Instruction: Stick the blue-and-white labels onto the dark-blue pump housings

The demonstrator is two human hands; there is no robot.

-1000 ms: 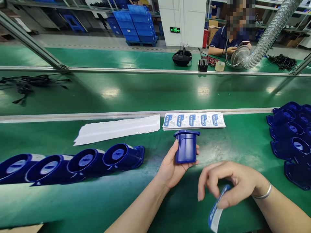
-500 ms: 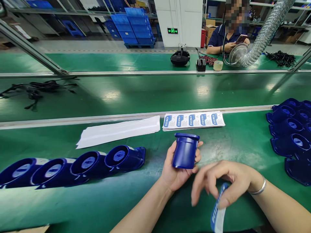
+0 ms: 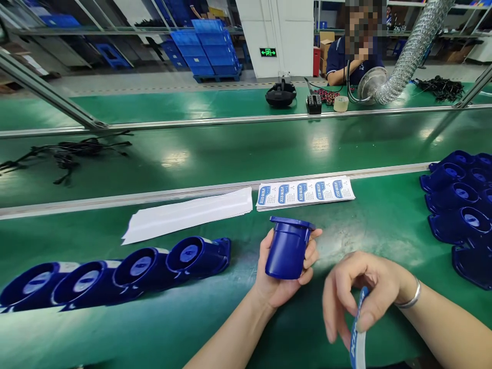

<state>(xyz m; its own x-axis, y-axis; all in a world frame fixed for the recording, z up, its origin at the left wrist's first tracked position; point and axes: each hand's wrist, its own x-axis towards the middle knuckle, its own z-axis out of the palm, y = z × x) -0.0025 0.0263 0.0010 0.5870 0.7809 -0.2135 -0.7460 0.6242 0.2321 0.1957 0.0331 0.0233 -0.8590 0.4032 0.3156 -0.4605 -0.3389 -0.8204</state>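
Observation:
A dark blue, cup-shaped plastic housing [image 3: 287, 250] rests in my left hand [image 3: 272, 284], its flanged end up and the fingers wrapped around its far side. To the right and lower, my right hand [image 3: 365, 292] pinches a blue and white printed sticker label [image 3: 358, 338] between thumb and forefinger. The label hangs downward, slightly curved, apart from the housing. Beyond the hands lies a stack of label sheets [image 3: 305, 192] with several blue-printed labels. White paper strips [image 3: 188, 215] lie to its left.
A row of similar blue housings [image 3: 140, 269] lies on the left of the green bench [image 3: 215, 328]. More housings [image 3: 461, 197] are grouped at the right. Black cables [image 3: 73, 152] lie past the pale strip. Across the bench sits a person [image 3: 336, 64] near a duct hose [image 3: 417, 51].
My left hand has tipped the housing a little and lowered it slightly. My right hand has drawn slightly right, away from the housing, with the label. The person opposite has raised a hand.

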